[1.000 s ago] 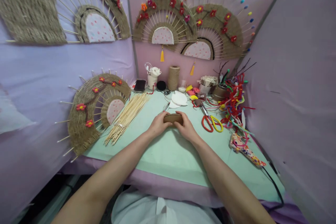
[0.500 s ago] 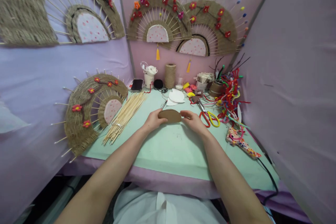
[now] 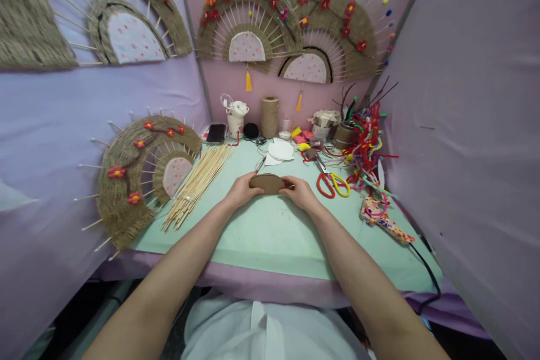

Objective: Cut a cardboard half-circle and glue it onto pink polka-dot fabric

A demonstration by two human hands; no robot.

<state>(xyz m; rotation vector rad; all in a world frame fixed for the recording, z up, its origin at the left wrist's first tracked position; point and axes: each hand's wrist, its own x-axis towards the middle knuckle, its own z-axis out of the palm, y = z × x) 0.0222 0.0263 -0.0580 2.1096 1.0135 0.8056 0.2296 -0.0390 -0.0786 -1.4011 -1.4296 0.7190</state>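
A brown half-round cardboard piece (image 3: 267,184) is held just above the table, curved edge away from me. My left hand (image 3: 242,190) grips its left end, thumb along the near side. At the right end, my right hand (image 3: 300,192) is closed on the cardboard, with thumb in front and fingers behind. Beyond it lie white paper cutouts (image 3: 280,150) and a thin pen-like tool (image 3: 260,165). Scissors (image 3: 327,174) with one red and one yellow handle rest to the right of my right hand.
Thin wooden sticks (image 3: 196,185) lie left, beside a twine-wrapped fan (image 3: 126,180). Along the back stand a twine spool (image 3: 269,116), a white cup (image 3: 235,124) and a brown pot (image 3: 343,136). Tangled pipe cleaners (image 3: 367,146) and a patterned glue gun (image 3: 386,221) with a cord are at right.
My right hand has closed in on the cardboard's right end; its fingers were looser there before. The whole view has shifted slightly, so everything appears a little further left and up.
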